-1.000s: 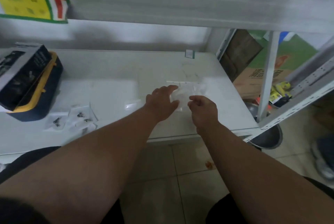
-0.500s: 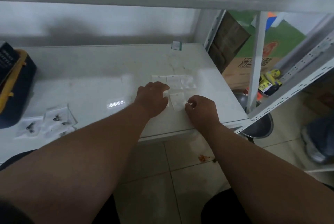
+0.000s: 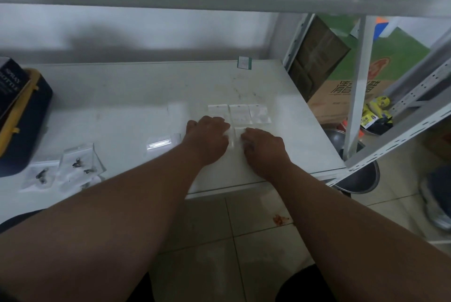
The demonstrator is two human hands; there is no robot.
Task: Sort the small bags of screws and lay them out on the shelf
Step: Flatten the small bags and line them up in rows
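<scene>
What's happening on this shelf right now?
A person is laying small clear bags in rows on the white shelf. Both hands, left hand and right hand, press a bag flat just below a row of three bags. A loose pile of screw bags waits at the left, beside a dark box.

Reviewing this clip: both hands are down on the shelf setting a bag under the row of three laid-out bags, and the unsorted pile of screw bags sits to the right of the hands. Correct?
Not quite. The head view shows the unsorted pile of screw bags to the left of the hands, beside the dark box. The rest holds: left hand and right hand are setting a bag under the row of three.
</scene>
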